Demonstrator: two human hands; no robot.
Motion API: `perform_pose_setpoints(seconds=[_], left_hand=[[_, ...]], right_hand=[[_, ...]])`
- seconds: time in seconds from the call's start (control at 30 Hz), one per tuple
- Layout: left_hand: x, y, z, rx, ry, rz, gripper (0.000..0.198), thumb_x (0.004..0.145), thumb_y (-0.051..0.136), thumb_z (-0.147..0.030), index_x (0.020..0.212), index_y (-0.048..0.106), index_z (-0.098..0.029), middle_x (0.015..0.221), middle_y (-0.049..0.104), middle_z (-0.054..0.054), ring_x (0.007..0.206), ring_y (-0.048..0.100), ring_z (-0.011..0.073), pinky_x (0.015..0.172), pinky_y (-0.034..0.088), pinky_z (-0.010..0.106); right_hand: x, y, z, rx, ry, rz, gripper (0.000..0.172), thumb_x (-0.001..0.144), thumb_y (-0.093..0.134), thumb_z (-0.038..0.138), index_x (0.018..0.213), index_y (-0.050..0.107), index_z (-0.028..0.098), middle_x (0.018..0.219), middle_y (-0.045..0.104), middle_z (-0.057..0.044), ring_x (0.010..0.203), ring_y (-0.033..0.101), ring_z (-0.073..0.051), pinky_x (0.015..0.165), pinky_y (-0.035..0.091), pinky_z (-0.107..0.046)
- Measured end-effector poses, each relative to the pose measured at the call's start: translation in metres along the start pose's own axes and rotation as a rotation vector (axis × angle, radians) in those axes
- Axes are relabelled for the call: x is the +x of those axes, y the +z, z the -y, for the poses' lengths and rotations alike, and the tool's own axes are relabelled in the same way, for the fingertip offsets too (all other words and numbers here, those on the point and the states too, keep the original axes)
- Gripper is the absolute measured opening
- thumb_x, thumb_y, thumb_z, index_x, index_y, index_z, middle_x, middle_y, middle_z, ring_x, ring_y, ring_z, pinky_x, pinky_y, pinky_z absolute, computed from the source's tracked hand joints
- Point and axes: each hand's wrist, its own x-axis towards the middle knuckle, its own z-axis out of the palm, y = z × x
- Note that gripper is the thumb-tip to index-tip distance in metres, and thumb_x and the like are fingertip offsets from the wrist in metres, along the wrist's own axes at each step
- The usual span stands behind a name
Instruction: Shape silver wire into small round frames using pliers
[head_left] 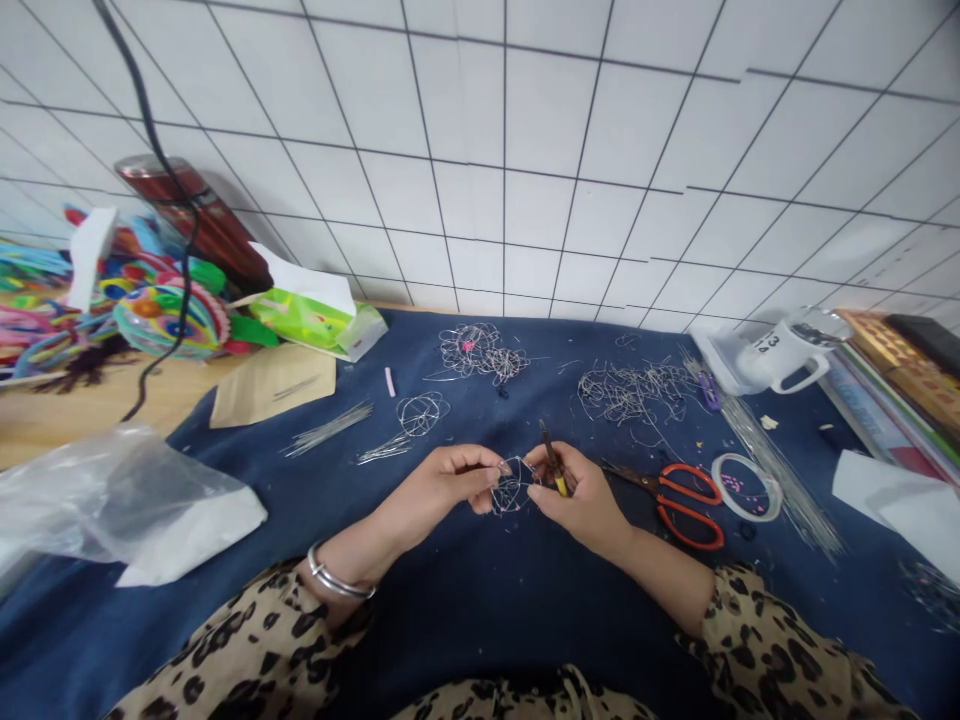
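My left hand (450, 485) pinches the left side of a small round wire piece (513, 487) held above the blue cloth (465, 610). My right hand (581, 500) is closed on the wire piece's right side and also grips small yellow-handled pliers (553, 462), whose tip points up and away. Both wrists come out of leopard-print sleeves, and a silver bangle sits on the left wrist.
Orange-handled scissors (679, 495) and a tape roll (746, 487) lie right of my hands. Wire tangles (480, 352), straight wire bundles (330, 428) and a finished wire piece (421, 412) lie beyond. A white mug (784, 358), books, a tissue pack (319, 320), a plastic bag (112, 495) surround.
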Motion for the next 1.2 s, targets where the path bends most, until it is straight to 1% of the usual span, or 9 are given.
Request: perform_pose_setpoints(seconds=[0.1, 0.2, 0.37, 0.57, 0.67, 0.8, 0.9, 1.03, 1.2], left_hand=[[-0.0004, 0.0013, 0.0001, 0.009, 0.006, 0.015, 0.02, 0.079, 0.059, -0.03, 0.088, 0.064, -0.013, 0.056, 0.056, -0.001, 0.052, 0.051, 0.0093, 0.056, 0.04, 0.022], [-0.0008, 0.0022, -0.0001, 0.037, 0.007, 0.024, 0.02, 0.08, 0.058, -0.03, 0.089, 0.064, -0.013, 0.055, 0.056, -0.002, 0.052, 0.051, 0.009, 0.056, 0.039, 0.022], [-0.0018, 0.0034, -0.002, 0.086, 0.036, 0.039, 0.022, 0.079, 0.058, -0.026, 0.096, 0.06, -0.013, 0.058, 0.054, -0.003, 0.053, 0.049, 0.0089, 0.058, 0.041, 0.023], [-0.002, 0.0042, -0.0014, 0.071, 0.074, 0.078, 0.022, 0.079, 0.058, -0.025, 0.098, 0.056, -0.014, 0.077, 0.055, -0.001, 0.057, 0.05, 0.0075, 0.06, 0.044, 0.024], [-0.0023, 0.0054, 0.0004, 0.05, 0.09, 0.114, 0.021, 0.08, 0.057, -0.024, 0.099, 0.052, -0.016, 0.076, 0.052, -0.001, 0.057, 0.05, 0.0077, 0.059, 0.043, 0.024], [-0.0033, 0.0073, 0.0009, 0.064, 0.108, 0.125, 0.02, 0.08, 0.057, -0.025, 0.097, 0.051, -0.016, 0.076, 0.052, -0.002, 0.057, 0.05, 0.0076, 0.059, 0.042, 0.024], [-0.0039, 0.0079, -0.0005, 0.068, 0.105, 0.111, 0.021, 0.079, 0.058, -0.025, 0.097, 0.051, -0.016, 0.077, 0.052, -0.001, 0.057, 0.05, 0.0076, 0.059, 0.042, 0.023], [-0.0043, 0.0083, -0.0018, 0.093, 0.111, 0.127, 0.019, 0.079, 0.057, -0.024, 0.095, 0.052, -0.015, 0.08, 0.053, 0.0, 0.06, 0.05, 0.0079, 0.06, 0.043, 0.023], [-0.0044, 0.0104, 0.0011, 0.17, 0.114, 0.136, 0.016, 0.08, 0.056, -0.022, 0.094, 0.052, -0.016, 0.075, 0.053, -0.001, 0.063, 0.048, 0.0089, 0.061, 0.042, 0.023]], right_hand=[[0.0006, 0.0008, 0.0023, -0.13, -0.048, -0.035, 0.03, 0.07, 0.057, 0.015, 0.098, 0.054, 0.022, 0.091, 0.056, -0.002, 0.085, 0.054, -0.015, 0.08, 0.042, -0.03], [0.0014, 0.0013, 0.0031, -0.207, -0.069, -0.046, 0.032, 0.069, 0.055, 0.013, 0.1, 0.054, 0.022, 0.095, 0.057, -0.003, 0.089, 0.054, -0.017, 0.082, 0.042, -0.031], [0.0007, 0.0019, 0.0009, -0.199, -0.081, -0.045, 0.036, 0.069, 0.055, 0.013, 0.103, 0.053, 0.022, 0.097, 0.059, -0.002, 0.089, 0.055, -0.016, 0.082, 0.043, -0.031], [0.0008, 0.0033, -0.0056, -0.215, -0.125, -0.035, 0.041, 0.068, 0.055, 0.012, 0.107, 0.052, 0.023, 0.095, 0.058, -0.003, 0.086, 0.054, -0.017, 0.083, 0.043, -0.033], [0.0016, 0.0044, -0.0056, -0.263, -0.127, -0.03, 0.04, 0.068, 0.053, 0.011, 0.106, 0.052, 0.023, 0.091, 0.057, -0.003, 0.086, 0.053, -0.018, 0.083, 0.042, -0.033], [0.0023, 0.0062, -0.0018, -0.306, -0.129, -0.017, 0.034, 0.067, 0.053, 0.011, 0.099, 0.054, 0.023, 0.086, 0.055, -0.002, 0.082, 0.051, -0.017, 0.079, 0.042, -0.032], [0.002, 0.0063, 0.001, -0.289, -0.091, -0.015, 0.031, 0.068, 0.056, 0.014, 0.097, 0.055, 0.023, 0.084, 0.055, -0.001, 0.079, 0.052, -0.016, 0.076, 0.042, -0.031], [0.0011, 0.0046, 0.0026, -0.208, 0.002, 0.008, 0.032, 0.071, 0.058, 0.021, 0.102, 0.055, 0.023, 0.086, 0.057, 0.0, 0.079, 0.053, -0.015, 0.075, 0.043, -0.029], [0.0, 0.0047, 0.0018, -0.104, 0.042, -0.003, 0.028, 0.073, 0.057, 0.021, 0.101, 0.055, 0.022, 0.078, 0.053, 0.002, 0.07, 0.052, -0.011, 0.067, 0.043, -0.025]])
